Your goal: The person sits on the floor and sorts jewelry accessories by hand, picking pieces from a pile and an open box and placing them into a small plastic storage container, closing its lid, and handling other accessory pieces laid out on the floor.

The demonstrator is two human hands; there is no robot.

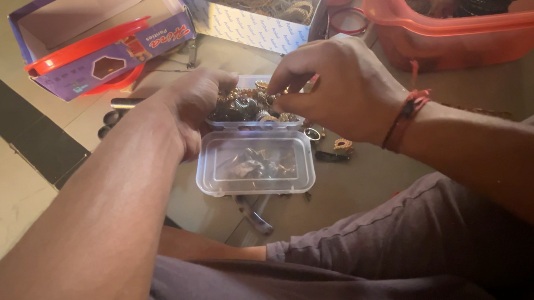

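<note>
A small clear plastic hinged box (257, 166) lies open on the floor, its far half heaped with small metallic jewellery pieces (242, 107). My left hand (192, 105) curls around the left side of that heap, fingers closed on some pieces. My right hand (335, 85), with a red thread at the wrist, pinches a small piece at the top right of the heap. The near half of the box, the lid, holds a few loose pieces.
A red plastic tub (477, 31) with dark and gold bangles stands at the right. A white patterned cardboard box (247, 24) of jewellery and a purple box (116, 56) with a red lid sit behind. Loose pieces (341, 147) lie on the floor beside the clear box.
</note>
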